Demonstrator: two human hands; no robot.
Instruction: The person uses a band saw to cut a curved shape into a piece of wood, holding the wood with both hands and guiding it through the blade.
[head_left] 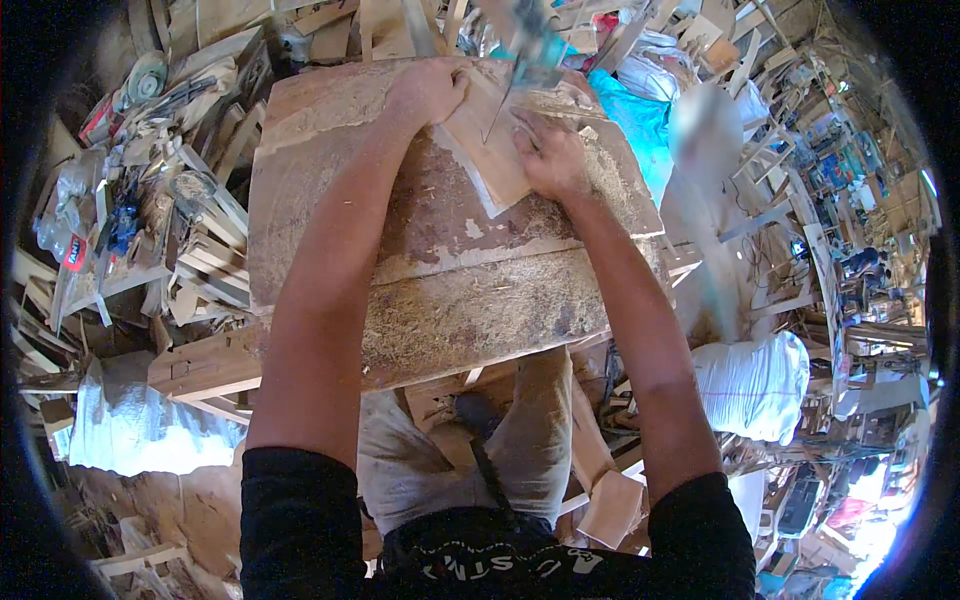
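**Gripping a pale board (472,140) flat on a dusty worktable (295,185)**

Clasping the board's far left edge with the left hand (425,92), with fingers bent around it. Gripping its right edge, nearer the body, with the right hand (555,160), with fingers curled in. Holding it between the two, near the worktable's far side, with a corner pointing toward the body. Working close to a thin, dark line, perhaps a saw blade (499,112), below a machine part (537,45) too blurred to name. Surrounded by scattered sawdust (605,170), scrap wood (212,265) at left, a turquoise sheet (645,130) and a white sack (755,385) at right.
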